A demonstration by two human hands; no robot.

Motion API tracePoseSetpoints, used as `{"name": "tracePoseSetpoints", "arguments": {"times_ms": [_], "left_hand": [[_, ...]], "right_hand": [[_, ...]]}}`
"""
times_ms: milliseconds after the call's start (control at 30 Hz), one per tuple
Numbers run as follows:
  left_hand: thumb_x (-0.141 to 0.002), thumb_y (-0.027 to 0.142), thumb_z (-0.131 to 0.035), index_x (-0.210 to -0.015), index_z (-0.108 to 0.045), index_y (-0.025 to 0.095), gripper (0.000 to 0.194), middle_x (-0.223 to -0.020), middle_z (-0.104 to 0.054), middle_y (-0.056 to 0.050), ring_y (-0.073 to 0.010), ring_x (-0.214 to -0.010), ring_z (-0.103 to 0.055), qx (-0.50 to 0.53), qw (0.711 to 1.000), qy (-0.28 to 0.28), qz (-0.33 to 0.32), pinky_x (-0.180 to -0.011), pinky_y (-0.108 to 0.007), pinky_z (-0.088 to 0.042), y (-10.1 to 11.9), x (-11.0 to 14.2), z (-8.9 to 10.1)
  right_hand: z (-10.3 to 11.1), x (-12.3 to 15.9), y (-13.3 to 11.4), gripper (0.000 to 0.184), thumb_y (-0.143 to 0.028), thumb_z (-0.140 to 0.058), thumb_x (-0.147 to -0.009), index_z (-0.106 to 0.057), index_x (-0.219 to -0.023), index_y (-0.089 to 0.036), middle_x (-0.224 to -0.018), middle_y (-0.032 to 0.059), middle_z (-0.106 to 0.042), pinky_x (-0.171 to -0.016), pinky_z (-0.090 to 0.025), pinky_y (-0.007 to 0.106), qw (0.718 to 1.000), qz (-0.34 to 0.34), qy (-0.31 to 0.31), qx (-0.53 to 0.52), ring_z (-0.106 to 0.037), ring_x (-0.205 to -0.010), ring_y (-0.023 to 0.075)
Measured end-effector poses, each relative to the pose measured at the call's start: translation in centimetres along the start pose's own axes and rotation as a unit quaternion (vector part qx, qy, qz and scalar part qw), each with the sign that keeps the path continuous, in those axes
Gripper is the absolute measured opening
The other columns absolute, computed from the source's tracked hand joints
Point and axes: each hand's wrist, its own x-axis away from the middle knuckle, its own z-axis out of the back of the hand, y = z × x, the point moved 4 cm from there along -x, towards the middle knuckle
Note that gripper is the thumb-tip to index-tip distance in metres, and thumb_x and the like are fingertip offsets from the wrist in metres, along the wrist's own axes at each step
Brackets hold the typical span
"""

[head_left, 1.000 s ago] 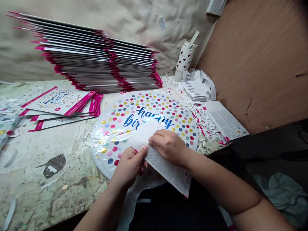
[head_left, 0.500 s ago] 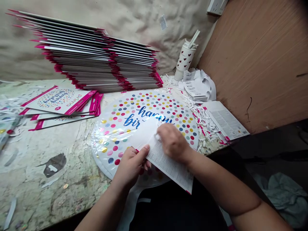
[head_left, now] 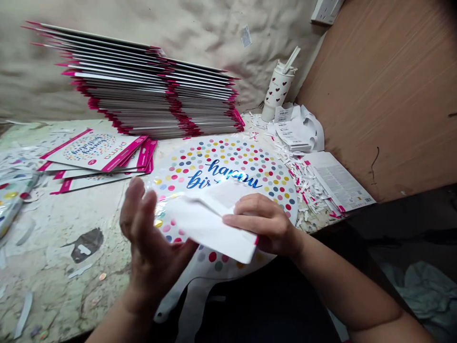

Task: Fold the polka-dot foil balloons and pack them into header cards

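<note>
White card stock with a magenta edge is showing in the person's grip: a folded, partly open white card (head_left: 210, 228) is tilting above a round, flat white foil balloon (head_left: 228, 155) that is bearing multicoloured dots and blue script reading "happy" and "bir", the rest being covered. The right hand (head_left: 269, 221) is pinching the card near its right end, fingers lying on top of it; the thumb is not showing. The left hand (head_left: 153, 238), blurred, is holding its fingers spread and lifted at the card's left end, its thumb reaching to the lower left edge; whether it is touching the card I cannot tell. The balloon is lying by the front edge of a mottled, pale green work surface (head_left: 110, 214), its white tail (head_left: 194, 300) hanging past that edge. Along the back edge a tall, leaning stack of white folded cards with magenta borders (head_left: 164, 95) is standing, and toward the back left corner a small pile of printed magenta-and-white cards (head_left: 96, 152) is lying. At the back right corner a white cup with dark red hearts (head_left: 278, 85) is standing just behind a curling white strip of printed labels (head_left: 294, 133). Thin white and magenta paper scraps (head_left: 310, 186) are littering the right edge, where a grey-printed white card (head_left: 341, 183) is lying flat near the front right corner.
</note>
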Motion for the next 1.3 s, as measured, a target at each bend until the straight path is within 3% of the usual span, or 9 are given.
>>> {"name": "tracePoseSetpoints", "arguments": {"times_ms": [67,167,300,467,633,867,1133,1233,1300], "left_hand": [[-0.076,0.015,-0.062,-0.113,-0.055,0.023,0.039,-0.137,-0.045,-0.006,-0.0296,-0.132,-0.030,-0.096,0.983,-0.042,-0.147,-0.109,-0.053,-0.019,-0.7,0.9,0.3],[-0.084,0.012,-0.050,-0.110,-0.059,0.019,0.029,-0.119,-0.062,-0.007,-0.0229,-0.115,-0.052,-0.111,0.949,-0.168,-0.244,-0.104,-0.043,-0.034,-1.4,4.1,-1.3],[-0.085,0.015,-0.048,-0.114,-0.058,0.016,0.030,-0.116,-0.063,-0.010,-0.0242,-0.112,-0.054,-0.103,0.943,-0.215,-0.231,-0.093,-0.038,-0.044,-1.0,7.6,-3.6],[-0.084,0.020,-0.052,-0.099,-0.063,0.019,0.019,-0.103,-0.067,-0.008,-0.0242,-0.101,-0.056,-0.072,0.961,-0.222,-0.151,-0.089,-0.043,-0.045,-0.9,7.7,-4.5],[-0.084,0.017,-0.051,-0.108,-0.059,0.019,0.025,-0.109,-0.064,-0.010,-0.0286,-0.109,-0.052,-0.098,0.947,-0.224,-0.206,-0.094,-0.050,-0.037,-0.4,7.5,-4.8],[-0.086,0.021,-0.046,-0.096,-0.057,0.016,0.016,-0.085,-0.062,-0.006,-0.0179,-0.077,-0.057,-0.091,0.969,-0.225,-0.033,-0.070,-0.030,-0.047,-0.2,4.9,-5.8],[-0.083,0.013,-0.043,-0.094,-0.063,0.017,0.024,-0.106,-0.061,-0.013,-0.0248,-0.097,-0.055,-0.102,0.964,-0.208,-0.130,-0.083,-0.040,-0.046,-0.3,5.0,-4.7],[-0.085,0.018,-0.044,-0.098,-0.062,0.018,0.022,-0.093,-0.064,-0.011,-0.0206,-0.086,-0.058,0.009,0.968,-0.253,0.001,-0.076,-0.033,-0.048,0.7,5.6,-3.3],[-0.087,0.029,-0.044,-0.085,-0.062,0.018,0.022,-0.076,-0.063,-0.006,-0.0162,-0.070,-0.059,0.140,0.907,-0.361,0.165,-0.064,-0.027,-0.048,1.2,6.4,-3.4]], "right_hand": [[0.0,1.1,0.6,0.024,-0.020,-0.048,-0.086,-0.062,-0.105,-0.018,-0.099,0.0069,-0.066,-0.088,-0.046,0.037,1.000,0.014,-0.014,-0.001,-0.056,-0.099,0.0192],[-0.7,3.9,0.7,0.023,-0.017,-0.048,-0.086,-0.061,-0.104,-0.012,-0.104,0.0114,-0.066,-0.086,-0.046,0.041,0.993,0.032,-0.077,0.081,-0.057,-0.101,0.0240],[-2.3,7.4,0.0,0.025,-0.014,-0.047,-0.086,-0.060,-0.106,-0.010,-0.106,0.0117,-0.066,-0.086,-0.047,0.039,0.981,0.030,-0.147,0.125,-0.056,-0.105,0.0250],[-2.6,8.0,0.4,0.021,-0.024,-0.052,-0.083,-0.062,-0.100,-0.015,-0.107,0.0111,-0.063,-0.082,-0.046,0.040,0.985,-0.047,-0.154,0.062,-0.055,-0.102,0.0247],[-2.3,7.7,0.3,0.015,-0.017,-0.048,-0.085,-0.062,-0.092,-0.016,-0.089,0.0090,-0.064,-0.076,-0.045,0.036,0.983,-0.054,-0.172,0.043,-0.056,-0.090,0.0211],[-2.8,6.4,2.5,0.019,-0.024,-0.052,-0.086,-0.057,-0.102,-0.016,-0.090,0.0073,-0.062,-0.074,-0.049,0.031,0.948,-0.252,-0.192,0.039,-0.057,-0.084,0.0174],[-4.0,4.9,1.5,0.047,-0.020,-0.056,-0.081,-0.048,-0.127,-0.019,-0.136,0.0158,-0.044,-0.092,-0.044,0.044,0.923,-0.096,-0.354,0.115,-0.043,-0.123,0.0302],[-5.1,4.6,0.7,0.054,-0.013,-0.056,-0.078,-0.044,-0.131,-0.011,-0.131,0.0255,-0.046,-0.069,-0.053,0.046,0.893,-0.082,-0.379,0.226,-0.054,-0.108,0.0386],[-5.4,3.9,0.1,0.046,-0.009,-0.051,-0.080,-0.049,-0.126,-0.007,-0.120,0.0277,-0.054,-0.058,-0.052,0.044,0.892,-0.059,-0.354,0.275,-0.062,-0.092,0.0371]]}}
